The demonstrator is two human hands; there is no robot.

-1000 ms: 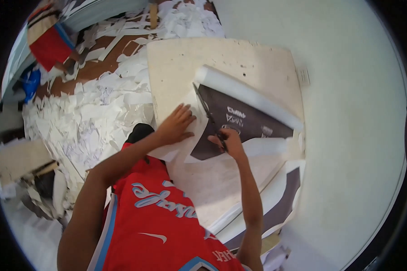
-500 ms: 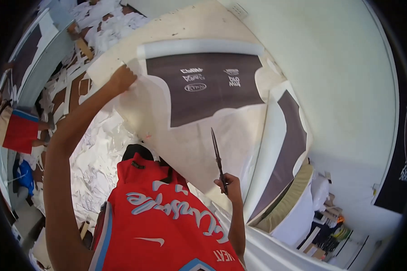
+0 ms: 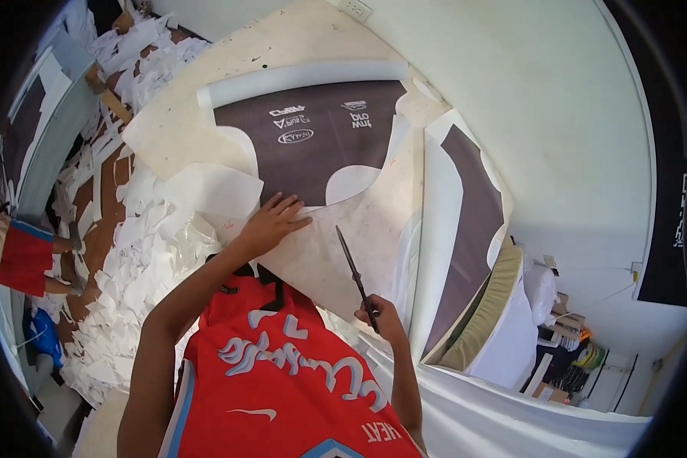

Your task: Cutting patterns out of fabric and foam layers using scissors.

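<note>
A dark printed sheet [image 3: 282, 160] with white edges and light lettering lies on the pale table [image 3: 328, 38], its far edge running into a white roll [image 3: 305, 81]. My left hand [image 3: 275, 227] rests on the sheet's near left corner, palm down with fingers apart. Held in my right hand [image 3: 383, 317], near the table's front edge, is a pair of black scissors [image 3: 351, 263]. Their blades point away from me, look closed, and touch no sheet. A loose white paper piece [image 3: 214, 189] overhangs the table's left edge beside my left hand.
A second dark sheet [image 3: 466, 214] with a white roll lies along the table's right side. White paper scraps [image 3: 141, 305] heap on the floor at left. Beyond them a person in red shorts [image 3: 27, 258] stands by another table. A wall [image 3: 542, 99] borders the right.
My left hand has come from the table's far left edge to the dark sheet's near corner. A white paper piece now hangs at the left edge. The scissors stay in my right hand.
</note>
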